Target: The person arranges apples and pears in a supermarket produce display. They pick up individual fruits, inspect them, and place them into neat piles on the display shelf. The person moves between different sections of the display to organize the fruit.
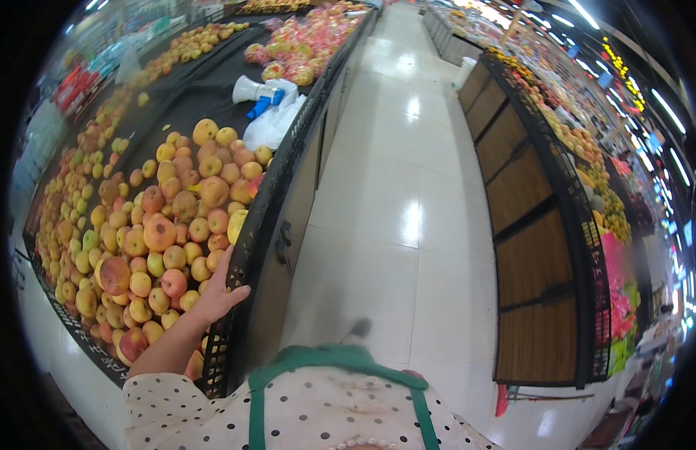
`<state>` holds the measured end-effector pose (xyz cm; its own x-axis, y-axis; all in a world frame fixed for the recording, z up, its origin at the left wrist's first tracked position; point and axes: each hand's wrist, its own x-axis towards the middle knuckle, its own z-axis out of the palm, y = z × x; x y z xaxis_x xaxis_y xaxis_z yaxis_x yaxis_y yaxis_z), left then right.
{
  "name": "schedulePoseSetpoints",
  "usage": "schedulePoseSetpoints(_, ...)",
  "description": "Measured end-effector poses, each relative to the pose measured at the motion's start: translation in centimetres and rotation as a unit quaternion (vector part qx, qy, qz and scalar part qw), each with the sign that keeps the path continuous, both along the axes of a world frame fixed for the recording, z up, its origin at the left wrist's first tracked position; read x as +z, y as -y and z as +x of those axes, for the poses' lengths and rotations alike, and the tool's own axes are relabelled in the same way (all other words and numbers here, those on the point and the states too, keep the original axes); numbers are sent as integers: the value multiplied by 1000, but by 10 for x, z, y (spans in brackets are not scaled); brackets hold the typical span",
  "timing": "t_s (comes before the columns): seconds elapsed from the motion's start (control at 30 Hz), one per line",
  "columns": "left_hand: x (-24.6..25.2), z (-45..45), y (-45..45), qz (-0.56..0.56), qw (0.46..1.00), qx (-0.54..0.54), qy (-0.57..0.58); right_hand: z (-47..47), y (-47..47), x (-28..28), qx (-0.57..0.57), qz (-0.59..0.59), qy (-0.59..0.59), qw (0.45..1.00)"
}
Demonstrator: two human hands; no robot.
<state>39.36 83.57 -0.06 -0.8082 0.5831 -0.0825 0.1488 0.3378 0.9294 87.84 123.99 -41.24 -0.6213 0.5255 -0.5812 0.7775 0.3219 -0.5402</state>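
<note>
My left hand [218,295] reaches in from the lower left, beside the black plastic edge guard [277,194] of a produce stand. Its thumb lies over the guard, apart from a finger that points up along the apples. Red and yellow apples [173,281] are heaped right beside the hand, several with brown patches. Just past the fingertips, a larger yellow fruit [237,225] rests against the guard. No object shows in the hand, though some of its fingers are hidden. My right hand is out of view.
A white and blue megaphone [255,93] lies by a white plastic bag [275,121] on the stand's black liner. Pink-wrapped fruit [308,45] is piled farther back. Across the glossy tiled aisle [382,185] stands a wood-panelled produce stand [531,253]. A white bin [465,72] stands at its far end.
</note>
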Motion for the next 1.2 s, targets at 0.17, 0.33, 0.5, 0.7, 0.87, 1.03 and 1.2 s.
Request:
schedulePoseSetpoints(0.17, 7, -4, -4, -44, 997, 45, 52, -65, -62, 2, 72, 44, 26, 996)
schedulePoseSetpoints(0.33, 20, -56, -68, -158, 968, 101, -165, -162, -146, 85, 16, 7, 29, 999)
schedulePoseSetpoints(0.5, 22, -151, -152, -254, 903, 85, -336, -258, -228, 103, -101, -15, -32, 994)
schedulePoseSetpoints(0.7, 1, -201, -192, -365, 865, 166, -303, -308, -305, 108, -11, 41, -8, 999)
schedulePoseSetpoints(0.87, -7, -220, -194, -471, 808, 198, -295, -317, -323, 100, 42, 36, -19, 998)
schedulePoseSetpoints(1.03, -18, -295, -250, -457, 764, 189, -414, -363, -363, 85, 15, 16, 63, 998)
schedulePoseSetpoints(1.2, -17, -394, -359, -446, 802, 202, -342, -433, -433, 115, -34, 35, 36, 998)
